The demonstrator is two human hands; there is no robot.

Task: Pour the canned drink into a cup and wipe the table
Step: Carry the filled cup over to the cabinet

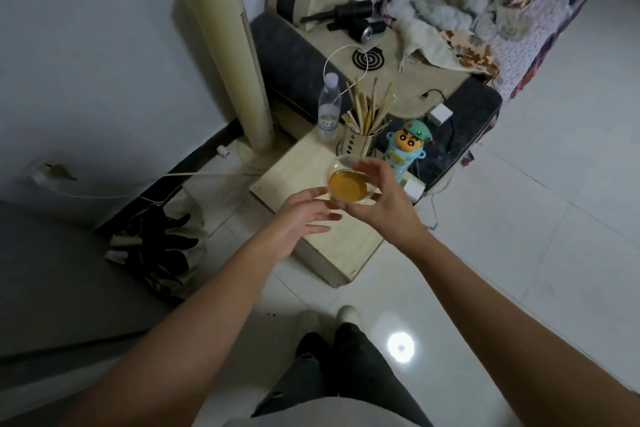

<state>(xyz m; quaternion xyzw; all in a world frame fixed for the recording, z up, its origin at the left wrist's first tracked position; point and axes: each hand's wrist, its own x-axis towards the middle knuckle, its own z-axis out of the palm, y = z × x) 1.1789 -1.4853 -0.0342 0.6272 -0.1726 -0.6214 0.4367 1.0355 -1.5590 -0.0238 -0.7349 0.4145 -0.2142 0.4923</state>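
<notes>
Your right hand curls around a clear cup of orange drink, thumb on its far rim and fingers along its right side, above the middle of a small pale surface. Your left hand is spread, fingers straight, fingertips just beside the cup's left wall. At the far edge of the surface stand a water bottle, a holder of chopsticks and a cartoon toy to the right.
</notes>
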